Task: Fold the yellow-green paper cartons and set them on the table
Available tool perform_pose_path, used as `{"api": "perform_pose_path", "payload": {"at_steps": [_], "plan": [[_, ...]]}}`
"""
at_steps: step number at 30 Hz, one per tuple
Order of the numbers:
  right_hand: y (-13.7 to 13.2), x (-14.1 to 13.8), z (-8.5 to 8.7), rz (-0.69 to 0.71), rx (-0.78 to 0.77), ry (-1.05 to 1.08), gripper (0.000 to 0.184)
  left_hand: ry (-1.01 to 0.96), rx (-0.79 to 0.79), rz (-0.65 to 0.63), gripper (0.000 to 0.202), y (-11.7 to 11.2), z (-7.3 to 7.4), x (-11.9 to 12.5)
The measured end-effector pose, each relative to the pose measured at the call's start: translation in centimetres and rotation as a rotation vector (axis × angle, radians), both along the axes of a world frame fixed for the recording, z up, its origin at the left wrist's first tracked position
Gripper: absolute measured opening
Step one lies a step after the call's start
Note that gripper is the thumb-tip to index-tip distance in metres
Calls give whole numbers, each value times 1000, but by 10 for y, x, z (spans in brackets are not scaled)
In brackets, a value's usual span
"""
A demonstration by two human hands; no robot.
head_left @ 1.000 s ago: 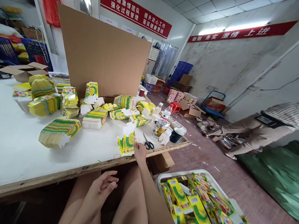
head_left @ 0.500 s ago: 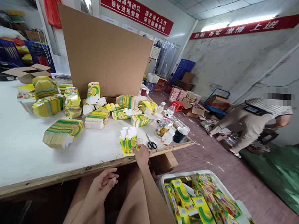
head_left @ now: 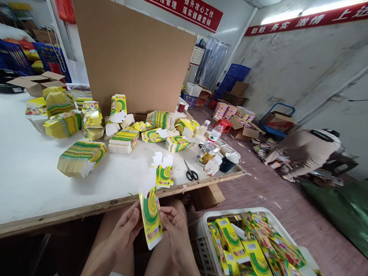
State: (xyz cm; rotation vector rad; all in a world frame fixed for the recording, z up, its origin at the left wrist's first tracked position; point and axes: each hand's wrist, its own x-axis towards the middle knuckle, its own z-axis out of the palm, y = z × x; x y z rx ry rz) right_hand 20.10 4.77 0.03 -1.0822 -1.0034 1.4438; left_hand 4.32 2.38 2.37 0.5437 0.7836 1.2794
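Observation:
A yellow and green printed small carton is held up over my lap, just in front of the table edge. My right hand pinches its right side between thumb and fingers. At the left edge, my left hand grips it, some fingers hidden behind the card. Just beyond, a few more flat cartons with white flaps lie near the table's front edge. To their right rest black-handled scissors.
Bundles of folded cartons stand on the white table before a tall cardboard sheet. A glass jar, bottle and dark mug stand at right. A white basket holds filled cartons. Another person bends over beyond.
My right hand has brought one carton from the small pile on the table to above my lap. My left hand has risen to take its other side. The person behind bends lower.

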Motion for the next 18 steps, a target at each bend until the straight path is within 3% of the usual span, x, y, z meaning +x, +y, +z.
{"api": "perform_pose_path", "payload": {"at_steps": [3,6,13,16,18], "plan": [[-18,0,0,52,-101,50,32,0,-64,-93,51,-5,8,3],[-23,2,8,39,-103,31,33,-26,-35,-113,50,-7,13,4],[-30,-8,28,141,-69,-86,42,65,8,49,37,-7,7,9],[-32,-9,31,139,5,-224,41,144,66,8,35,-10,9,13],[-31,-5,32,45,126,-408,38,207,104,12,33,-10,10,15]]}}
